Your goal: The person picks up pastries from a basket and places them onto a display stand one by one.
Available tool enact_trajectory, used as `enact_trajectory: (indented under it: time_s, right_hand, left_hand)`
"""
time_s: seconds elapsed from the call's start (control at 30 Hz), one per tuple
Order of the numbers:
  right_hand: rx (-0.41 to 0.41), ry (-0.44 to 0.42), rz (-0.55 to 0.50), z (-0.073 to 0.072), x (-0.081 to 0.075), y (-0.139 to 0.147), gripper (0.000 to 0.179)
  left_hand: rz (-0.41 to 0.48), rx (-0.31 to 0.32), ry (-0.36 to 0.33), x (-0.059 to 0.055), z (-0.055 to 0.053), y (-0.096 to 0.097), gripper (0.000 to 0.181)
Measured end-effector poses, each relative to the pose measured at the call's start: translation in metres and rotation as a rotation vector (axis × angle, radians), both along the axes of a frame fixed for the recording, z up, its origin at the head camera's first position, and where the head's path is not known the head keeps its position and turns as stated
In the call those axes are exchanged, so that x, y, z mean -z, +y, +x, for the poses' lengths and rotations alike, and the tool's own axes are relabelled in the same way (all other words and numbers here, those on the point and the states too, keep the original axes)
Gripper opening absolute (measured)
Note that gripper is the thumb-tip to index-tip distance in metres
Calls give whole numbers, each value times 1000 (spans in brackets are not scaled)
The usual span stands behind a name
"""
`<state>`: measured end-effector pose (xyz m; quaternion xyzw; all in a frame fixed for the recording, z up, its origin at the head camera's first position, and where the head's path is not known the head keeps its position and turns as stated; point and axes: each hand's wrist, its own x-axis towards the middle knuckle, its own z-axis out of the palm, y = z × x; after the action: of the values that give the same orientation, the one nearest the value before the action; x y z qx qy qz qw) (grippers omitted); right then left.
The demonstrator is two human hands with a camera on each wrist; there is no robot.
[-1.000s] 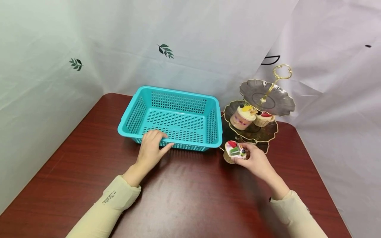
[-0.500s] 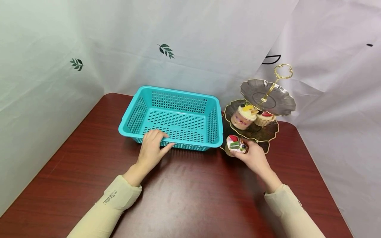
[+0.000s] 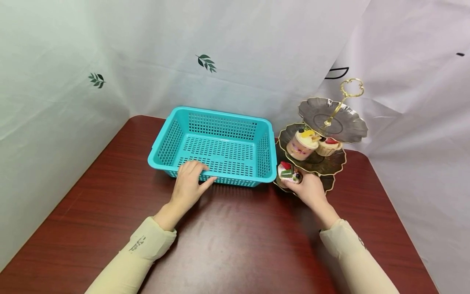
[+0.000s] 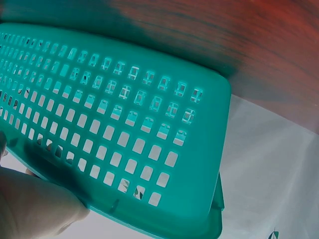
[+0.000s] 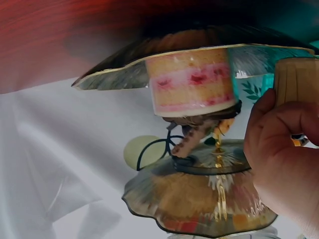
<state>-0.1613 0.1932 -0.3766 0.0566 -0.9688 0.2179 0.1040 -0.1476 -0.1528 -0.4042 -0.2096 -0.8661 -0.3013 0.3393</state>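
Note:
My left hand (image 3: 187,183) grips the near rim of a turquoise plastic basket (image 3: 272,159). Its fingers go over the rim, and the thumb (image 4: 45,204) lies outside in the left wrist view. My right hand (image 3: 310,188) holds a cupcake (image 3: 288,173) topped with white cream, a strawberry piece and a green slice. That cupcake is over the left part of the bottom tier of a smoky, gold-edged cake stand (image 3: 332,120). In the right wrist view the cupcake's tan wrapper (image 5: 296,82) shows between thumb and fingers; whether it touches the plate is unclear.
On the middle tier sit a layered cream cup (image 3: 302,146) and a fruit-topped cupcake (image 3: 328,147). A pink-layered cake (image 5: 194,82) stands on a plate in the right wrist view. The stand's gold handle (image 3: 352,87) rises highest. White cloth hangs behind the dark red table (image 3: 235,237).
My right hand has carried the cupcake away from me, from in front of the stand to over its bottom tier. The left hand stays on the basket rim.

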Motion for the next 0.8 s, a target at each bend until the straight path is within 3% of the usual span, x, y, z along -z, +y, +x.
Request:
enact_trajectory:
  time_s: [0.8]
  right_hand:
    - [35, -30, -21, -17, 16, 25, 41]
  left_hand:
    - [-7, -2, -9, 1, -1, 0, 31]
